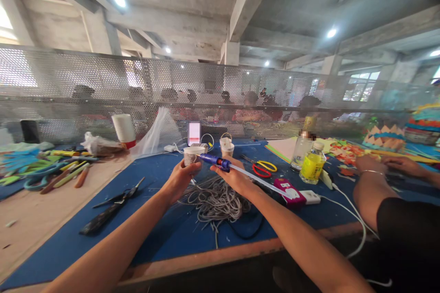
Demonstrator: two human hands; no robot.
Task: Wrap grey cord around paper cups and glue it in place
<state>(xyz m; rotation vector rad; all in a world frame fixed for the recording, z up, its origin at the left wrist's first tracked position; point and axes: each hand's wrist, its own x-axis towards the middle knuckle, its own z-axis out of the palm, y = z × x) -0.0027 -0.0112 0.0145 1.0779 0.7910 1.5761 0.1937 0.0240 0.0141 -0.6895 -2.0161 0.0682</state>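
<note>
the small paper cup (191, 154) sits in the left hand (179, 178), fingers wrapped round its pale, rough-wound side, held above the blue mat (144, 219) near the table's middle. at 3 o'clock of it the right hand (234, 177) is closed round a blue glue gun (216, 161), whose nozzle end touches the cup's rim; a clear, slim glue stick (264, 182) runs out of the gun's back toward 4 o'clock. under both hands lies a loose heap of grey cord (215, 201) — thin, round, tangled in loops.

at 1 o'clock of the cup stands a second small cup (227, 147) with a wire-like handle. further right lie scissors with red and yellow handles (260, 167), a bottle of yellow liquid (312, 163) and a clear glass jar (300, 152). a pink box (289, 191) lies just beside a white power adapter (310, 197) at 4 o'clock. at 8 o'clock black shears (113, 205) lie on the mat. a stack of white cups (123, 131) stands at 10 o'clock, beside a clear plastic bag (158, 133). a perforated metal screen (220, 91) closes the far edge. at the right, another person's arm (369, 183) rests on the table.
</note>
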